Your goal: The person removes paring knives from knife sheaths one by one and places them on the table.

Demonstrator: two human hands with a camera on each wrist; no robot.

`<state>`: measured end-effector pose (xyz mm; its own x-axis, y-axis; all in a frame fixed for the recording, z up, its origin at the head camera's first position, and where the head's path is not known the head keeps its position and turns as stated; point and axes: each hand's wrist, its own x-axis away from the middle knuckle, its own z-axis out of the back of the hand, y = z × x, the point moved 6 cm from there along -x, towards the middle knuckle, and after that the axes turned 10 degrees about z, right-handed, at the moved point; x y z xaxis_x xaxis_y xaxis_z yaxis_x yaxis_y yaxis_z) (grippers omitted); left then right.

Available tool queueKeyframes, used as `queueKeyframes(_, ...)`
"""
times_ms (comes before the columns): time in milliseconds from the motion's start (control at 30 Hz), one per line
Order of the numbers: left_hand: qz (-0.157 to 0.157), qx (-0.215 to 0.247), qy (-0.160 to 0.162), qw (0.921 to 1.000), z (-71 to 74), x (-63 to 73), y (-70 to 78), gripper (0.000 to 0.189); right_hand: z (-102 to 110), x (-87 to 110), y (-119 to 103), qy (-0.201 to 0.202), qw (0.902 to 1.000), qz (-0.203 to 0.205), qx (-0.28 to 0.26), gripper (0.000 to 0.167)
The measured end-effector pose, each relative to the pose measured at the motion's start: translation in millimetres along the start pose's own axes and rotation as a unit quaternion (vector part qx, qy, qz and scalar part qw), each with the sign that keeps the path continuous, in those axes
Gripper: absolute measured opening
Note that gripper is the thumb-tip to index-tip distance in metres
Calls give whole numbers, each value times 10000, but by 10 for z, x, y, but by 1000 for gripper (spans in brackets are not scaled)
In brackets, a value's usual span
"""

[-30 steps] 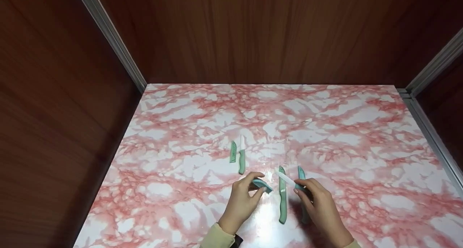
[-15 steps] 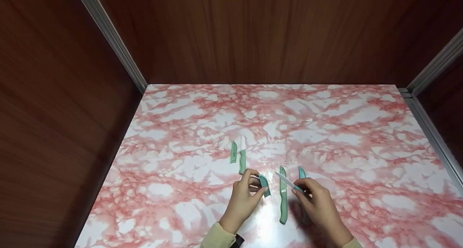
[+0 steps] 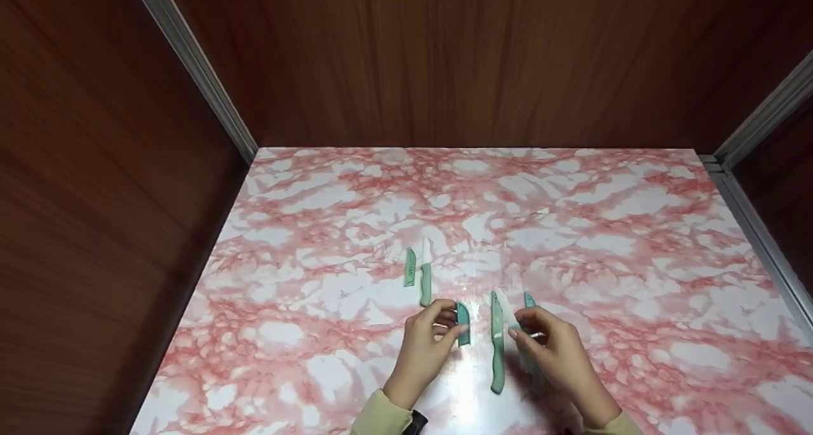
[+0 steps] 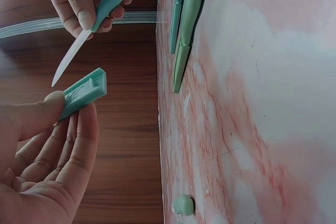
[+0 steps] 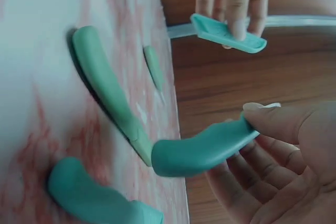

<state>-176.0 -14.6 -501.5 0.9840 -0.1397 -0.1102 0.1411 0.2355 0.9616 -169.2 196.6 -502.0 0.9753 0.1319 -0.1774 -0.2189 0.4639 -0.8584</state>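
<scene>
My left hand (image 3: 422, 349) pinches a teal knife sheath (image 3: 463, 324) between thumb and fingers; its open end shows in the left wrist view. In my right hand (image 3: 565, 352) is a small knife with a white blade (image 3: 506, 307) and teal handle (image 5: 199, 150), gripped near the base of the blade. Blade and sheath are apart, both above the table. Between the hands lies a green sheathed knife (image 3: 497, 359). A teal sheathed knife (image 5: 89, 195) lies partly hidden under my right hand in the head view.
Farther off and to the left, an unsheathed green-handled knife (image 3: 425, 282) lies beside its green sheath (image 3: 409, 268). The table (image 3: 305, 244) has a red-and-white marbled top. Brown wood panels (image 3: 419, 60) stand behind it and at both sides.
The sheath in my left hand has turned from slanted to nearly straight away from me. My right hand has swung the knife so its tip points more forward than left.
</scene>
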Motion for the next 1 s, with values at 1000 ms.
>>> queueKeyframes(1000,813,-509,306,9949,224,-328,-181,33,-222,-343,46,-596,9876,-367,-1405,22)
